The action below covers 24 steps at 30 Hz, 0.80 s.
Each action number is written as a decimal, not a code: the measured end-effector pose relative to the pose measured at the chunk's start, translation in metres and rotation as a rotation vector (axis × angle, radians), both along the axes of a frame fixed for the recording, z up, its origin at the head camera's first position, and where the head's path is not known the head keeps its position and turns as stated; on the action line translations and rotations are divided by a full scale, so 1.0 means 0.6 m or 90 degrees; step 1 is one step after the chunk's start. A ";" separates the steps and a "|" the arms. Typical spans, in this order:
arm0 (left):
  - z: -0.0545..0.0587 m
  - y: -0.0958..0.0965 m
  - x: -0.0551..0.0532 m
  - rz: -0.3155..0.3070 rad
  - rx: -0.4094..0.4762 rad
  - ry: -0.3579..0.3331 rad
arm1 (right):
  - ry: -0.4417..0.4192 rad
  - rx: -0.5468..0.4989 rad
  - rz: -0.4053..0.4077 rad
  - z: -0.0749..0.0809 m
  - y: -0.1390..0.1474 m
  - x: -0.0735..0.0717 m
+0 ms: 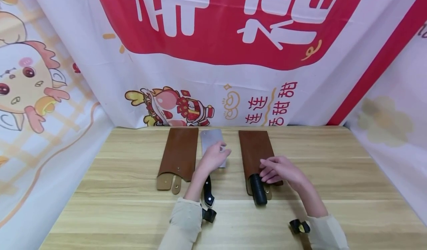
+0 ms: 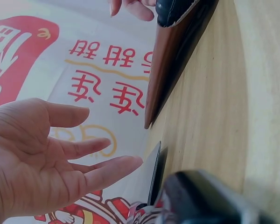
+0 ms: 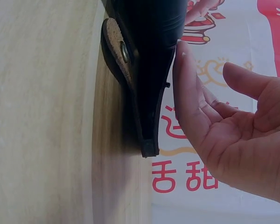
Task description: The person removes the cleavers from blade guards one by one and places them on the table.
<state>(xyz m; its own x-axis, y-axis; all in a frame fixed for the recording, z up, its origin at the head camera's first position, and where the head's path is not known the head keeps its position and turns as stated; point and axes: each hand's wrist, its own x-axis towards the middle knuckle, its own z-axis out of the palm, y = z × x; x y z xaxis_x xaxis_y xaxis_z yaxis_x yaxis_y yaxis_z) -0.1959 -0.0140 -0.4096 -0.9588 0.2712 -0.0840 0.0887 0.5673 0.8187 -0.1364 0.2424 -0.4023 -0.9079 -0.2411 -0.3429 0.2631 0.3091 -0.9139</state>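
Note:
My left hand [image 1: 213,158] hovers over a cleaver [image 1: 211,136] lying on the table, its fingers loosely spread and holding nothing. The cleaver's metal blade points to the back and its black riveted handle [image 1: 207,191] to the front. To the right lies a brown leather sheath [image 1: 256,148] with a black knife handle [image 1: 258,190] sticking out of its front end; any blade is hidden inside. My right hand [image 1: 280,170] is beside that handle, fingertips right at the sheath's mouth, fingers extended and thumb apart in the right wrist view.
Left of the cleaver lies another brown sheath [image 1: 181,148], with a tan flap [image 1: 164,181] and a snap strap [image 1: 176,185] at its front end. A printed white and red cloth [image 1: 213,72] hangs along the table's back edge. Similar cloth hangs at both sides of the wooden table [image 1: 133,213].

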 end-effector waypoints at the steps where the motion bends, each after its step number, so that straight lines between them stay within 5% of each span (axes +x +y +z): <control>1: 0.000 0.001 0.001 0.000 0.000 -0.002 | 0.000 -0.001 0.001 0.000 0.000 0.000; 9: -0.001 0.013 0.009 -0.016 0.019 -0.007 | -0.002 0.002 0.005 -0.003 0.002 0.000; 24: -0.016 0.035 0.014 -0.049 0.098 -0.116 | -0.010 0.055 0.044 0.005 0.000 0.010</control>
<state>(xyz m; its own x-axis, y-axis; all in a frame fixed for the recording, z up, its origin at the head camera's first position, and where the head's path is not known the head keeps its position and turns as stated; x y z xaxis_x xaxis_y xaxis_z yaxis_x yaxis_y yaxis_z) -0.1874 0.0069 -0.4193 -0.9073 0.3666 -0.2062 -0.0303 0.4320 0.9014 -0.1305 0.2422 -0.3996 -0.8844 -0.2712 -0.3799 0.2532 0.4050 -0.8786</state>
